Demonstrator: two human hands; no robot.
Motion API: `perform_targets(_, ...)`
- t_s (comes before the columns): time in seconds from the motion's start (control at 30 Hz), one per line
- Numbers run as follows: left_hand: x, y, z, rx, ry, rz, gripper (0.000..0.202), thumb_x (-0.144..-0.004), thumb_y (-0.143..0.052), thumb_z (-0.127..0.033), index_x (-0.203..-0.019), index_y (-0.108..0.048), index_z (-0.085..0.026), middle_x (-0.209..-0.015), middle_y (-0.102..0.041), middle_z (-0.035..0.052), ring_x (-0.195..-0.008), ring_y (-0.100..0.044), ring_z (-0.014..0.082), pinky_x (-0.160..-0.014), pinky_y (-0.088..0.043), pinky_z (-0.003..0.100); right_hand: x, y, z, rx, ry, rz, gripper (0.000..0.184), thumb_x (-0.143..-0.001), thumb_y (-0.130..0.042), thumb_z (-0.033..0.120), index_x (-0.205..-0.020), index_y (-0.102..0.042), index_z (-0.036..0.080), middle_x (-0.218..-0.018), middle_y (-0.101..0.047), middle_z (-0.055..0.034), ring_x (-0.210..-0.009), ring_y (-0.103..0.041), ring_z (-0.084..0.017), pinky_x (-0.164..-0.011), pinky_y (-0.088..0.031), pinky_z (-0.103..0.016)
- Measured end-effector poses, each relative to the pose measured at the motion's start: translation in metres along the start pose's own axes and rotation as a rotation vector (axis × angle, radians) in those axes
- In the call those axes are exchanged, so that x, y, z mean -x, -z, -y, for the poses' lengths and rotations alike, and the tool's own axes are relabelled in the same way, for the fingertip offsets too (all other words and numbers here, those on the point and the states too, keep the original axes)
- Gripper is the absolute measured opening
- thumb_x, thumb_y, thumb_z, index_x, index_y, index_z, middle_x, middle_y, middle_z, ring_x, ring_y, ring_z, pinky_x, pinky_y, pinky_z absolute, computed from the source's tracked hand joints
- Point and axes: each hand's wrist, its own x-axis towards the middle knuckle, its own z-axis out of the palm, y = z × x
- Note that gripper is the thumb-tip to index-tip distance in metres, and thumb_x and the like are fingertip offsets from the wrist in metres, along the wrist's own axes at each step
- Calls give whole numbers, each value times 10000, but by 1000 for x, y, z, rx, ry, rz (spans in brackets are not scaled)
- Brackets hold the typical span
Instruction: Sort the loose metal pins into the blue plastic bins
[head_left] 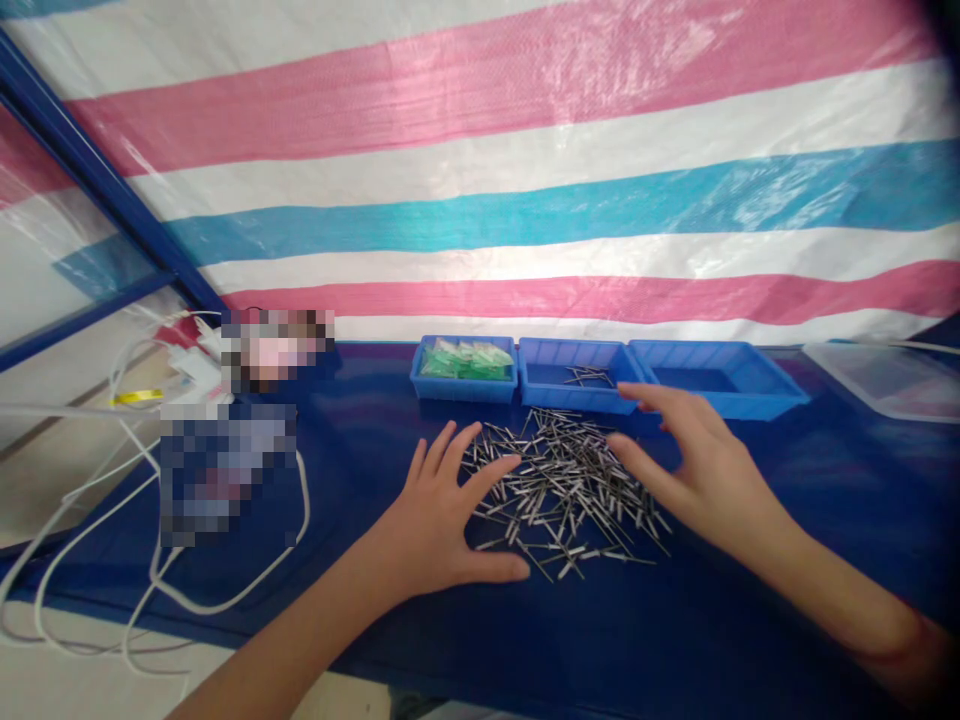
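Note:
A loose pile of thin metal pins lies on the dark blue table cover. My left hand rests flat on the cover at the pile's left edge, fingers spread, fingertips touching the outer pins. On the pile's right side, my right hand hovers with fingers stretched out and slightly curved; it holds nothing. Behind the pile stand three blue trays: the left tray holds green pieces, the middle tray holds a few pins, and the right tray looks bare inside.
White cables loop over the table's left end beside blurred-out items. A clear plastic lid or tray lies at the far right. A striped pink, white and blue tarp hangs behind the table.

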Motion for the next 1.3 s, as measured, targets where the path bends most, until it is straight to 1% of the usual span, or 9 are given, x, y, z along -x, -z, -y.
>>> perform_targets(0.1, 18, -12, 6, -60, 6, 36, 1017, -577, -627, -772, -1450, -290, -375, -1562, -117, 136, -1383, -85, 512, -1007, -123, 760, 54, 11, -8, 26, 61, 196, 719, -780, -622, 494, -1400, -366, 234, -1413, -435, -145, -1298, -398, -366, -1030, -380, -532)
perform_targets(0.2, 15, -17, 7, -73, -3, 62, 1045, -577, -614, -783, -1466, -248, -372, -1568, -74, 153, -1380, -53, 528, -987, -100, 779, 81, 12, -22, 134, 97, 322, 976, -674, -669, 614, -1479, -240, 268, -1533, -259, -137, -1382, -228, -437, -1072, -230, -662)
perform_targets(0.3, 1, -17, 5, -53, -30, 66, 1063, -563, -607, -797, -1467, -250, -367, -1570, -83, 150, -1376, -52, 537, -976, -80, 791, 78, 8, -26, 176, 114, 394, 1080, -639, -647, 685, -1510, -159, 274, -1560, -191, -132, -1396, -182, -440, -1074, -208, -673)
perform_targets(0.43, -17, -22, 0, -22, -58, 75, 1072, -568, -578, -817, -1473, -237, -354, -1568, -107, 147, -1383, -53, 522, -987, -46, 786, 59, -3, -16, 160, 153, 437, 1082, -657, -599, 722, -1517, -131, 261, -1569, -157, -133, -1408, -155, -416, -1075, -238, -648)
perform_targets(0.7, -43, -39, -9, 57, -151, -33, 993, -636, -601, -750, -1460, -286, -296, -1528, -252, 142, -1405, -130, 441, -1068, -111, 704, 36, -17, 2, -11, 193, 438, 908, -774, -596, 574, -1500, -205, 196, -1567, -145, -162, -1424, -123, -383, -1077, -312, -576)
perform_targets(0.87, -50, -39, -13, 87, -151, -47, 787, -798, -547, -614, -1433, -308, -215, -1473, -361, 150, -1396, -245, 345, -1118, -179, 603, 22, -29, 8, -126, 187, 337, 636, -841, -573, 415, -1398, -387, 171, -1438, -394, -182, -1343, -358, -325, -1060, -382, -513)
perform_targets(0.97, -51, -41, -13, 89, -121, -111, 554, -873, -516, -473, -1342, -410, -197, -1404, -446, 140, -1361, -330, 289, -1126, -229, 541, 11, -34, 11, -155, 207, 259, 418, -853, -567, 346, -1242, -548, 194, -1297, -527, -161, -1225, -479, -309, -1000, -438, -506)
perform_targets(1.07, -53, -44, -13, 90, -93, -182, 419, -897, -496, -387, -1264, -467, -187, -1342, -496, 134, -1301, -411, 265, -1111, -282, 500, -3, -37, 13, -183, 238, 215, 264, -868, -550, 299, -1102, -633, 209, -1155, -610, -132, -1099, -556, -282, -933, -478, -483)
perform_targets(1.3, -53, -44, -13, 94, -52, -257, 384, -911, -472, -321, -1264, -474, -169, -1303, -522, 130, -1256, -435, 264, -1085, -326, 474, -20, -44, 13, -273, 244, 201, 176, -885, -514, 239, -965, -668, 211, -952, -684, -100, -908, -615, -239, -830, -515, -430)
